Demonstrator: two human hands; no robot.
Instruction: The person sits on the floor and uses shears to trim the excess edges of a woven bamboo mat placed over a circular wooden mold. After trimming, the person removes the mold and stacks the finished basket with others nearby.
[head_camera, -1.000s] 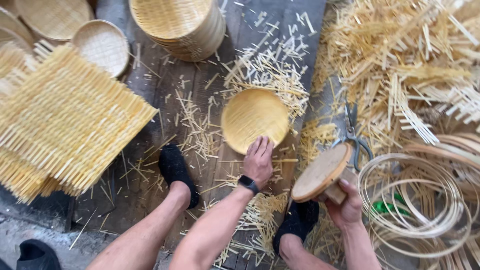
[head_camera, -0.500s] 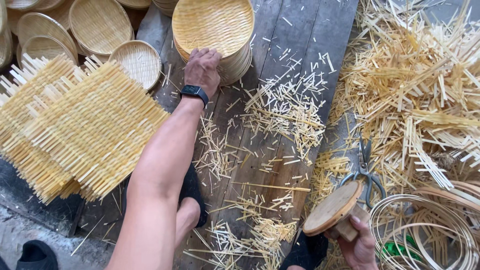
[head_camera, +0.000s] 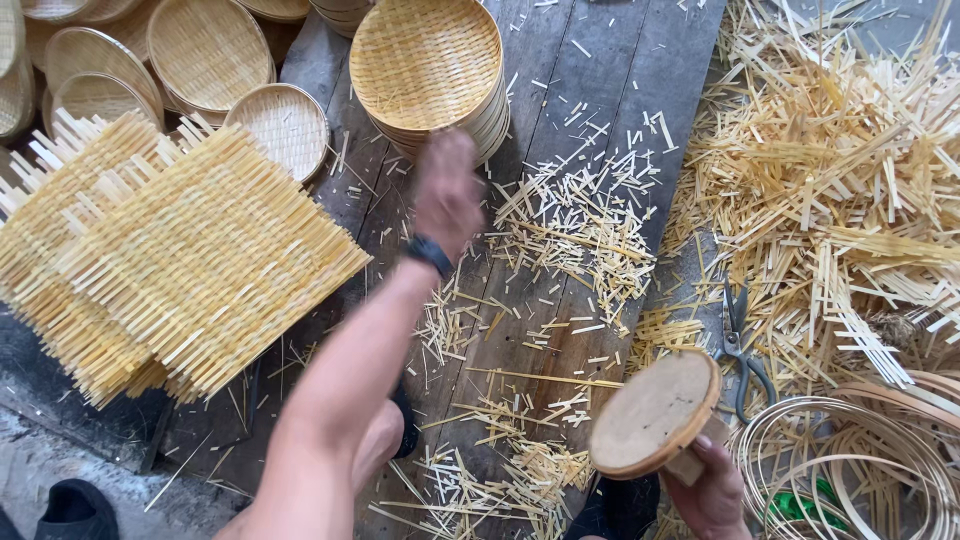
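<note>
My left hand (head_camera: 447, 190) is blurred in motion above the wooden boards, just below a stack of round woven bamboo trays (head_camera: 428, 62). It holds nothing that I can see; a dark watch sits on the wrist. My right hand (head_camera: 712, 492) grips the handle of a round wooden disc mould (head_camera: 655, 412) at the lower right. A pile of square woven bamboo mats (head_camera: 190, 250) lies to the left of my arm.
Bamboo offcuts (head_camera: 575, 235) litter the boards. A heap of bamboo strips (head_camera: 840, 190) fills the right side. Scissors (head_camera: 738, 345) and coiled bamboo hoops (head_camera: 850, 460) lie near my right hand. More round trays (head_camera: 205, 50) sit at the upper left.
My left hand carried a small round tray up onto the stack, then drew back toward me. The disc mould in my right hand stayed low on the right.
</note>
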